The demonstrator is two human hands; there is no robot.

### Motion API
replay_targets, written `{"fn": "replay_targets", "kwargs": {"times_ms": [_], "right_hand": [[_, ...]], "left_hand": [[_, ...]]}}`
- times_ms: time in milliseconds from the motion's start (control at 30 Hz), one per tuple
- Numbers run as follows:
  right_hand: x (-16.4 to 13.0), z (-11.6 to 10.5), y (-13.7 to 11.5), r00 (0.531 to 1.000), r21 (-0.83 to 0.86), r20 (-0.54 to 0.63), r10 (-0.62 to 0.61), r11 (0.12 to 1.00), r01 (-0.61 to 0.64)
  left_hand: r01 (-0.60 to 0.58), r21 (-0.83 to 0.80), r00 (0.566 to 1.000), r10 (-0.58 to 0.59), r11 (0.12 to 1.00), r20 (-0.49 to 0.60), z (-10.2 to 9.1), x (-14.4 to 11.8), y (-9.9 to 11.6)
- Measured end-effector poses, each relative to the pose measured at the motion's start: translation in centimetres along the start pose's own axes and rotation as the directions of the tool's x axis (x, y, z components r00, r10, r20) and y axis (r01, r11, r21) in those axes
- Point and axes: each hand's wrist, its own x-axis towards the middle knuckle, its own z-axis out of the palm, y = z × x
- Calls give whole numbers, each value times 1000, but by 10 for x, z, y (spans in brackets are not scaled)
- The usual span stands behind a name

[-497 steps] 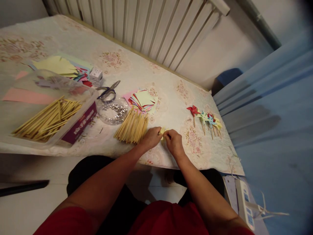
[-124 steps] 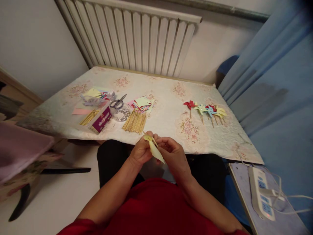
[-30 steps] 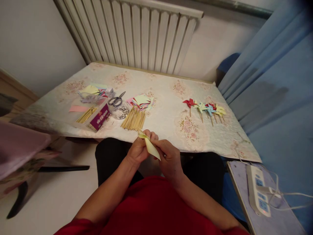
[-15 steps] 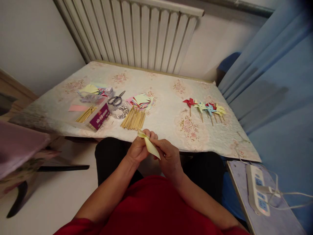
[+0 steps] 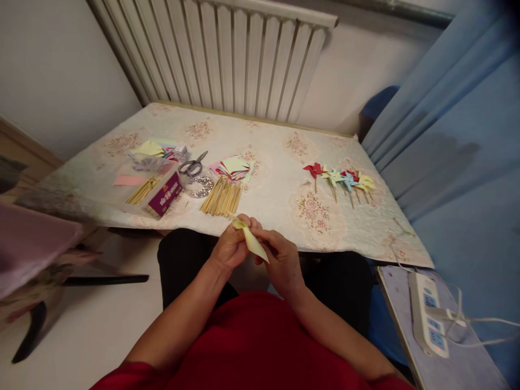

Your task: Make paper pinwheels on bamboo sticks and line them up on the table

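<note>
both hands meet above the lap, just short of the table (image 5: 284,216) edge. left hand (image 5: 231,250) pinches the upper end of the yellow paper (image 5: 252,242); right hand (image 5: 281,261) grips its lower end, long axis slanting down toward the right.

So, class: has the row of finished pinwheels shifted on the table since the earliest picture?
No. The finished pinwheels still lie right of the floral medallion on the tablecloth; only the camera moved.

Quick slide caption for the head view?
Both hands fold yellow paper near sticks and finished pinwheels.
</note>
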Motion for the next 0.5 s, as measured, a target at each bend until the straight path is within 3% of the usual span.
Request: {"fn": "replay_targets", "kwargs": {"times_ms": [333,500], "right_hand": [[5,-2,0,977,253,22,214,944,-213],[10,-2,6,945,332,-1,328,891,-309]], "left_hand": [[96,104,995,-96,990,-13,3,0,1],[168,185,984,-153,968,-93,13,2,-1]]}}
